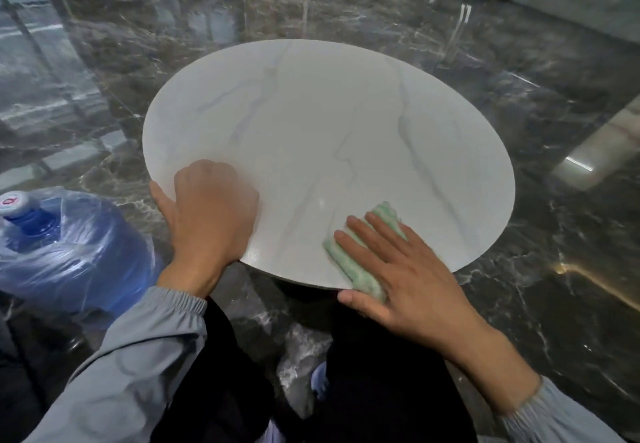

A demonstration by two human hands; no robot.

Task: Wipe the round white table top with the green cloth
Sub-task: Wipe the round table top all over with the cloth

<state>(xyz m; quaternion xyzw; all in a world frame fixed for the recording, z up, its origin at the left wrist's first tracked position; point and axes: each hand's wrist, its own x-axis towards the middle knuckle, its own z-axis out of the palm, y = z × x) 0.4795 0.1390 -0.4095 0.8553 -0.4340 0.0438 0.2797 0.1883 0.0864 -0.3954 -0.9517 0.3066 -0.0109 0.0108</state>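
The round white table top (329, 124), grey-veined, hides its own base. The left hand (207, 210) sits at the top's near-left edge, motion-blurred. Its fingers are curled knuckles-up so the tips are hidden, and its thumb lies against the rim; whether the thumb hooks underneath cannot be told. The green cloth (356, 274) lies folded at the near edge, mostly covered by the right hand (398, 269), which presses flat on it with fingers straight and slightly spread and the thumb hanging off the rim. A plastic-wrapped blue water bottle (69, 245) stands on the dark marble floor (519, 287) to the left, cut off by the frame.
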